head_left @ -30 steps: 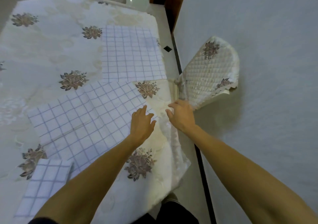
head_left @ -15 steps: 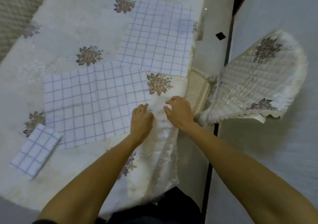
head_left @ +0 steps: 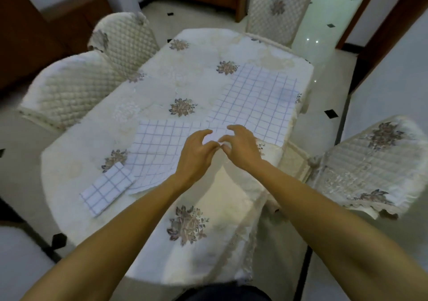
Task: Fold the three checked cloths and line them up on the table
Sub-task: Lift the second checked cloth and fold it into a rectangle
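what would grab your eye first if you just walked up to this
Two bare hands, the left hand and right hand, meet with curved fingers over the middle checked cloth at the centre of the table. A second spread cloth lies beyond it to the right, and one folded cloth sits near the table's left edge.

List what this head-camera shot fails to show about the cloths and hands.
Head view: right end of the middle checked cloth, covered by the left hand and right hand.
Head view: whether either hand pinches cloth; curled fingers hide the contact.
Head view: layer count of the folded checked cloth; blurred edges.
Head view: whether far checked cloth overlaps the middle one; hands block the junction.
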